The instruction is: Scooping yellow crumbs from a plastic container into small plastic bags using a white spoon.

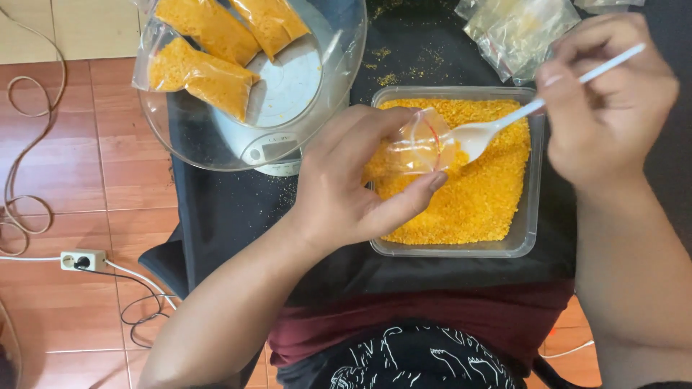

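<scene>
Viewed looking down from the head camera, a small clear plastic bag (417,144) is held open by the left hand (353,180), with fingers curled over its top and the thumb pressed along its lower edge. The bag is tilted on its side, its mouth turned towards the right hand (609,101). A white plastic spoon (497,126) is gripped by its thin handle between the closed fingers and thumb of the right hand; its bowl is set at the mouth of the bag. Some orange granular crumbs are seen inside the bag.

Directly beneath both the bag and the spoon bowl, a clear rectangular plastic container (530,238) filled with orange crumbs (476,202) is placed on a dark cloth-covered surface (223,209). Beyond the left hand, a clear round bowl (339,79) is seated on a white kitchen scale (277,155), and three filled bags of crumbs (209,65) are laid in it. Beyond the right hand, empty clear bags (515,32) are piled. A few spilled crumbs (393,68) are scattered between the bowl and the container. Well to the left of the left forearm, a white power socket (83,260) with cables is seen on the red tiled floor (86,187).
</scene>
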